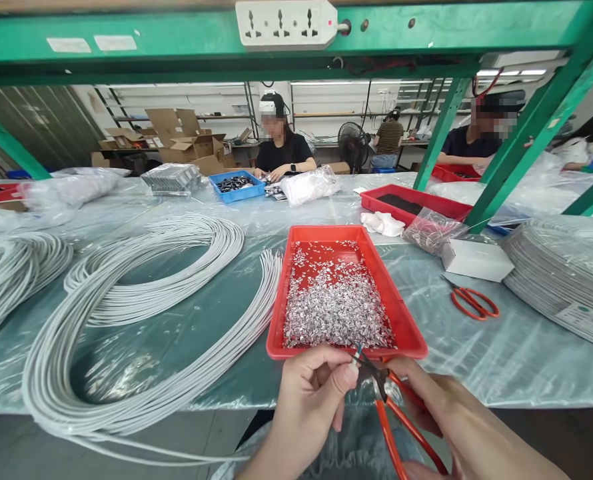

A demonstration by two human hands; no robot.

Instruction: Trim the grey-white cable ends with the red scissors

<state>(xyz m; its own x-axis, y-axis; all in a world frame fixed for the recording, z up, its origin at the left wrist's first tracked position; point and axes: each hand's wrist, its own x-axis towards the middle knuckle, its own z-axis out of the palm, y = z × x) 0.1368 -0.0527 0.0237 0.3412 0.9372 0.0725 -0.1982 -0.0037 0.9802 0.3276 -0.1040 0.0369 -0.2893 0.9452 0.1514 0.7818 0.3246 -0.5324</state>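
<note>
My left hand (316, 397) pinches the end of a white cable (356, 359) between thumb and forefinger; a small blue-green tip sticks out above the fingers. My right hand (436, 407) holds scissors (387, 393) with orange handles, their dark blades at the cable end. Both hands are at the near edge of a red tray (410, 327), which is filled with small silvery scraps. To the left, a large bundle of white cables (56, 380) lies coiled on the table, and some strands run over the near edge towards my left arm.
A second pair of orange-handled scissors (474, 303) rests at right beside a white box (476, 259) and a big cable coil (571, 280). Green frame posts (526, 133) rise at right. Across the table a person (281, 147) works by a blue tray (234, 195).
</note>
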